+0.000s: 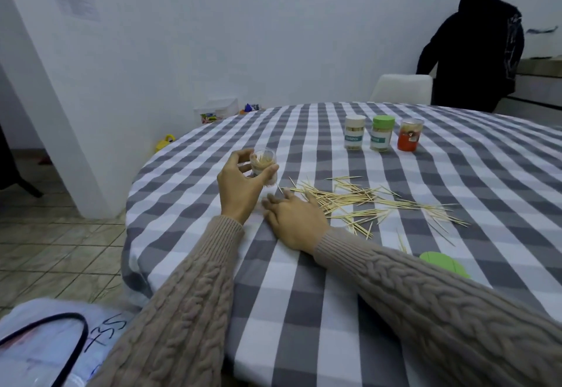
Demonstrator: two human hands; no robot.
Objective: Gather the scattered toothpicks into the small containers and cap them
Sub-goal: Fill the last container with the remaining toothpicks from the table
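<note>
Toothpicks (362, 201) lie scattered across my round tabletop (334, 295), which wears a grey and white checked cloth; the loose heap spreads from just beside my right hand out toward the right edge. A person in dark clothes (474, 45) stands beyond the far side, behind a pale chair (401, 88). My right hand (293, 219) lies flat on the cloth with fingers stretched out, its grip released, fingertips touching the near end of the heap. My left hand (240, 185) has its grip curled round a small clear container (264, 165), thumb on one side and fingers on the other, holding it uncapped and tilted just above the cloth; some sticks already sit inside it. Three more containers stand in a row at the far side, well apart from the heap: a cream-capped jar (354, 132), a green-capped jar (382, 133) and a red-labelled jar (410, 134). A loose green cap (441, 262) lies on the cloth beside my right sleeve (425, 310).
</note>
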